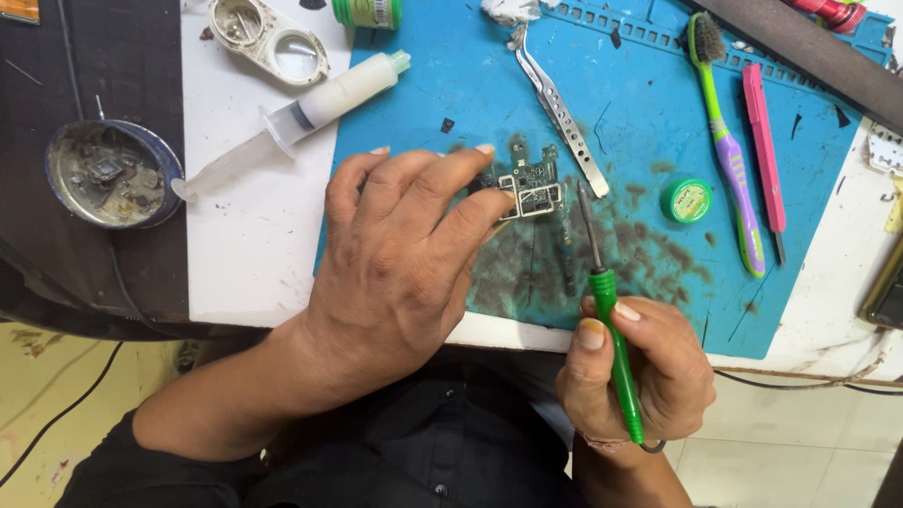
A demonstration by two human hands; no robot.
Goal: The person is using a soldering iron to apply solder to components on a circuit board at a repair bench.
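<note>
On the blue work mat (800, 188) spread over the counter (254, 245), a small green circuit board (533, 186) with bare metal shield frames lies near the mat's middle, amid dark smudged residue. The left hand (400, 259) rests palm-down with its fingertips pinching the board's left edge, pressing it flat. The right hand (640, 372) is closed, pen-fashion, round the green plastic handle of a fine screwdriver (607, 310), whose thin dark metal shaft points up toward the board, its tip just short of the board's right edge.

Work of this kind goes best, by judgement, with the board pinned firmly at its edge (never on the components), the tool held low on its handle for control, and the tip brought in at a shallow angle with light pressure.

Surrounding items: slotted steel tweezers (560, 113), touching or just beside the board's upper right; a translucent plastic syringe (301, 113) of pale paste; a small round green tin (687, 200); a green-and-purple toothbrush (729, 150) with worn bristles; a slim pink tool (764, 150); a grimy round metal dish (113, 174) at far left.
</note>
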